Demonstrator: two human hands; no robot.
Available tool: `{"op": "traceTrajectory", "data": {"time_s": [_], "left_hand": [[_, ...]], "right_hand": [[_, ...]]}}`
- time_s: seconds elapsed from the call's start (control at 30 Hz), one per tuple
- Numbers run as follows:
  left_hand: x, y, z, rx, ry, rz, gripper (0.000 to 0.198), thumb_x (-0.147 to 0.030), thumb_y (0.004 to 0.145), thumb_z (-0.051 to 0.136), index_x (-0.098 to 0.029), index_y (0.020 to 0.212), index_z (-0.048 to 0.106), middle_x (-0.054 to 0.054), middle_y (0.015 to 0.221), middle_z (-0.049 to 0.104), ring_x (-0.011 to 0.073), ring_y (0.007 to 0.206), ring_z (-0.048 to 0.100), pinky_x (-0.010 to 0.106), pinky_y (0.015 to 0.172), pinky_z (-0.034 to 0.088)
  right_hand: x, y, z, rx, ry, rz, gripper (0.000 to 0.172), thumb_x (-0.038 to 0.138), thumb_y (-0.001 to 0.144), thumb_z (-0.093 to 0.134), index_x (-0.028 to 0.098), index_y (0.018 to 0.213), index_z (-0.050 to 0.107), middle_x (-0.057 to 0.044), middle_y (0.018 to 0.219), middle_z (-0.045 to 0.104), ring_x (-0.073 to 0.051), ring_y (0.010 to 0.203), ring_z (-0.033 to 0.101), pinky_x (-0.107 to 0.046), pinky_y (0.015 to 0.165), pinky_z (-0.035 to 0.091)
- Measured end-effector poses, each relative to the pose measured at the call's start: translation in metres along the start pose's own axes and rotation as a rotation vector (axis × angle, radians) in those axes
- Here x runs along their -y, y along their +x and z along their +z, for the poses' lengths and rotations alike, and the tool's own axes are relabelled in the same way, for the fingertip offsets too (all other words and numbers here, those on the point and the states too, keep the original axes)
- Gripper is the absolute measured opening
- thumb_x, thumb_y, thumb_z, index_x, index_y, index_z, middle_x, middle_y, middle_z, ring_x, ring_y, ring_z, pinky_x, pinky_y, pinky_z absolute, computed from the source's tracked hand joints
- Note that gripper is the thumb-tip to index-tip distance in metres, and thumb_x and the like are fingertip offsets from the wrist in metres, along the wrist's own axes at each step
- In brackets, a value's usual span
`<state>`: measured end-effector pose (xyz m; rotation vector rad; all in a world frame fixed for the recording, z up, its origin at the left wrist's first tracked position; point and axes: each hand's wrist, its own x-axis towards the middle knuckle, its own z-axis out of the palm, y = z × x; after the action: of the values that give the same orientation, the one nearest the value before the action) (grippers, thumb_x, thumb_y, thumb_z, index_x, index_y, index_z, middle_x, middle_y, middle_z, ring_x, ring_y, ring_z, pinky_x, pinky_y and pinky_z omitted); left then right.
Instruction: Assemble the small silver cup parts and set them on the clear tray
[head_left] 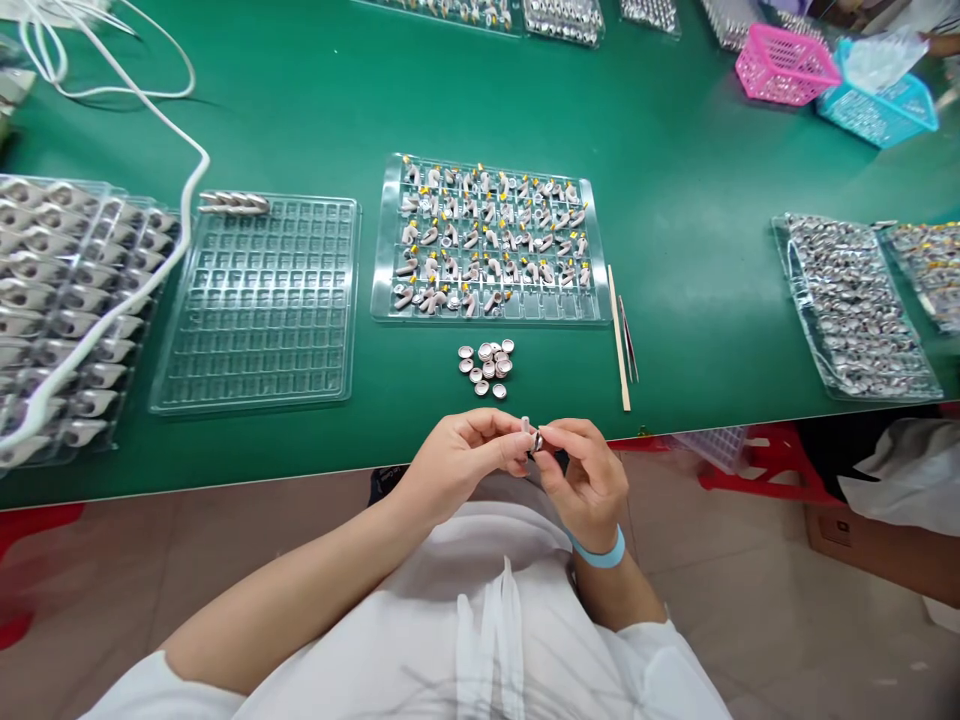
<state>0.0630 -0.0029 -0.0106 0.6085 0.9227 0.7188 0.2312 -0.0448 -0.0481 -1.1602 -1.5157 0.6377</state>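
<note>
At the table's front edge, my left hand [469, 460] is closed, pinching a small pale stem-shaped part [526, 425] that sticks up above the fingertips. My right hand [591, 480] is closed too, thumb and fingers on a small silvery round piece [536, 442] that meets the stem part; whether they are joined I cannot tell. Just beyond my hands lies a loose pile of small round metallic caps [487, 368]. Behind it, a clear compartment tray [382, 270] holds rows of grey stem-shaped parts, many with yellow tips.
A wooden stick [619, 340] and tweezers [628, 340] lie right of the tray. To the left are a clear tray [255, 402] with a few parts, trays of grey shells [94, 325] and a white cable [161, 265]. Pink [784, 65] and blue [877, 110] baskets stand far right.
</note>
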Motion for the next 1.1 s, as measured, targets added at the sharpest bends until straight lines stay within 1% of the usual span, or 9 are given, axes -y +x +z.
{"op": "traceTrajectory", "data": {"time_s": [0.17, 0.27, 0.33, 0.4, 0.6, 0.7, 0.87, 1.0, 1.1], "left_hand": [[-0.006, -0.002, 0.006, -0.011, 0.021, 0.035, 0.023, -0.031, 0.073, 0.083, -0.013, 0.078, 0.070, 0.000, 0.073, 0.069, 0.0108, 0.062, 0.065, 0.023, 0.065, 0.055], [-0.008, -0.003, 0.007, 0.005, 0.021, 0.048, 0.025, -0.031, 0.071, 0.084, -0.013, 0.079, 0.069, 0.001, 0.074, 0.069, 0.0112, 0.062, 0.064, 0.023, 0.063, 0.055], [-0.009, -0.003, 0.006, 0.011, 0.033, 0.054, 0.024, -0.030, 0.071, 0.083, -0.012, 0.080, 0.070, 0.001, 0.072, 0.069, 0.0111, 0.061, 0.063, 0.023, 0.062, 0.055], [-0.009, -0.003, 0.005, 0.008, 0.051, 0.064, 0.024, -0.030, 0.072, 0.083, -0.012, 0.081, 0.070, 0.001, 0.071, 0.069, 0.0113, 0.060, 0.063, 0.024, 0.062, 0.055], [-0.007, -0.001, 0.002, 0.008, 0.057, 0.080, 0.025, -0.030, 0.072, 0.083, -0.013, 0.078, 0.067, 0.001, 0.071, 0.068, 0.0116, 0.061, 0.063, 0.024, 0.062, 0.054], [-0.008, -0.001, 0.002, 0.015, 0.068, 0.063, 0.024, -0.029, 0.073, 0.082, -0.013, 0.078, 0.065, 0.000, 0.072, 0.067, 0.0108, 0.062, 0.062, 0.023, 0.062, 0.053], [-0.010, -0.002, 0.001, 0.047, 0.047, 0.009, 0.027, -0.031, 0.073, 0.081, -0.013, 0.077, 0.063, -0.001, 0.069, 0.065, 0.0098, 0.059, 0.062, 0.024, 0.063, 0.053], [-0.011, -0.002, 0.003, 0.050, 0.012, -0.016, 0.031, -0.035, 0.072, 0.082, -0.014, 0.074, 0.060, -0.002, 0.063, 0.062, 0.0102, 0.056, 0.061, 0.025, 0.062, 0.056], [-0.011, -0.001, 0.005, 0.046, -0.005, -0.036, 0.035, -0.037, 0.070, 0.084, -0.015, 0.073, 0.057, -0.003, 0.060, 0.061, 0.0104, 0.055, 0.060, 0.026, 0.059, 0.057]], "right_hand": [[0.000, -0.001, 0.000, 0.009, 0.031, 0.049, 0.030, 0.013, 0.087, 0.064, 0.028, 0.113, 0.068, -0.005, 0.099, 0.071, -0.020, 0.089, 0.068, -0.034, 0.072, 0.060], [0.002, -0.002, -0.001, 0.040, 0.104, 0.158, 0.026, 0.016, 0.089, 0.064, 0.029, 0.111, 0.070, -0.005, 0.100, 0.070, -0.020, 0.088, 0.069, -0.034, 0.071, 0.061], [0.002, -0.002, -0.001, 0.048, 0.181, 0.234, 0.024, 0.017, 0.090, 0.064, 0.029, 0.109, 0.070, -0.006, 0.101, 0.069, -0.019, 0.086, 0.068, -0.032, 0.066, 0.061], [0.002, -0.002, 0.000, 0.042, 0.250, 0.275, 0.023, 0.017, 0.090, 0.064, 0.029, 0.108, 0.071, -0.006, 0.101, 0.069, -0.019, 0.084, 0.068, -0.030, 0.062, 0.060], [0.002, -0.001, 0.001, 0.046, 0.280, 0.282, 0.023, 0.017, 0.090, 0.065, 0.029, 0.108, 0.072, -0.005, 0.100, 0.068, -0.018, 0.083, 0.067, -0.030, 0.064, 0.059], [0.001, 0.000, 0.001, 0.057, 0.269, 0.286, 0.023, 0.016, 0.090, 0.065, 0.029, 0.107, 0.072, -0.004, 0.099, 0.068, -0.017, 0.083, 0.066, -0.030, 0.066, 0.058], [0.000, -0.001, 0.001, 0.051, 0.250, 0.248, 0.021, 0.018, 0.089, 0.065, 0.029, 0.106, 0.071, -0.005, 0.097, 0.068, -0.019, 0.087, 0.065, -0.031, 0.068, 0.057], [-0.003, -0.002, 0.004, 0.037, 0.299, 0.305, 0.014, 0.024, 0.090, 0.066, 0.027, 0.103, 0.071, -0.006, 0.097, 0.066, -0.018, 0.081, 0.065, -0.032, 0.065, 0.057], [-0.006, -0.002, 0.007, 0.031, 0.414, 0.345, 0.013, 0.024, 0.090, 0.066, 0.027, 0.101, 0.070, -0.005, 0.095, 0.065, -0.016, 0.075, 0.064, -0.031, 0.061, 0.055]]}}
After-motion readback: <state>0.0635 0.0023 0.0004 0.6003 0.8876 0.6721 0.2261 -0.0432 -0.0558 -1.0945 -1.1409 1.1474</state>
